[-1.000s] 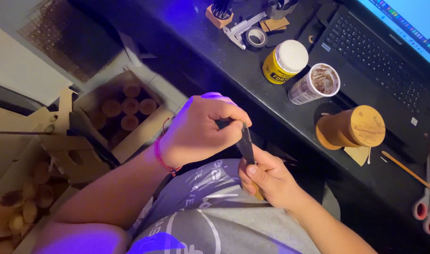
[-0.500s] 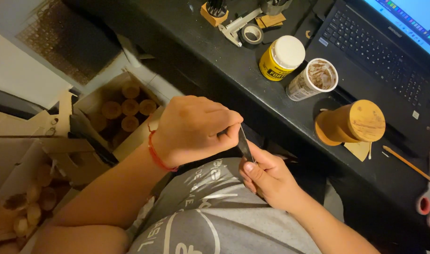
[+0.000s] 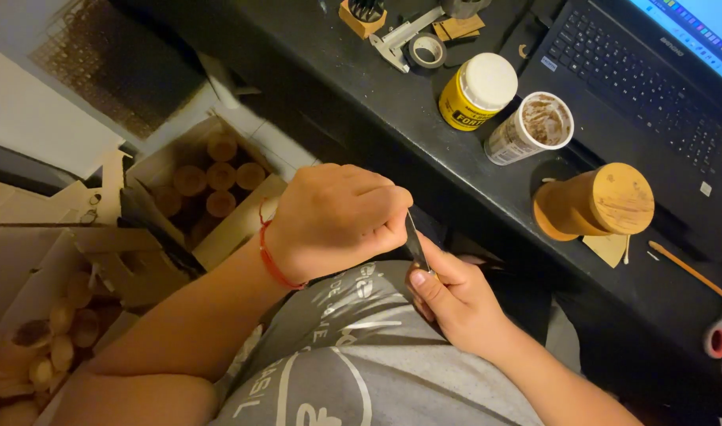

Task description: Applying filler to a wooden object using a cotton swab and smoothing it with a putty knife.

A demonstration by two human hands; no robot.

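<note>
We hold the thin dark blade (image 3: 415, 243) low over the lap, R hand (image 3: 456, 304) pinching its lower end to steady it, L hand (image 3: 333, 217) clenched at its top, w/ the black desk (image 3: 361, 95) just ahead.

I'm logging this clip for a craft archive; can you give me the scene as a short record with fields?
left hand: left hand closed in a fist, grip on the top of a thin dark tool
right hand: right hand holds the tool's lower end, thumb on it
wrist: red string bracelet
desk: black desk with yellow jar, open tub, wooden cylinder, laptop
floor side: cardboard boxes of wooden rounds
</note>
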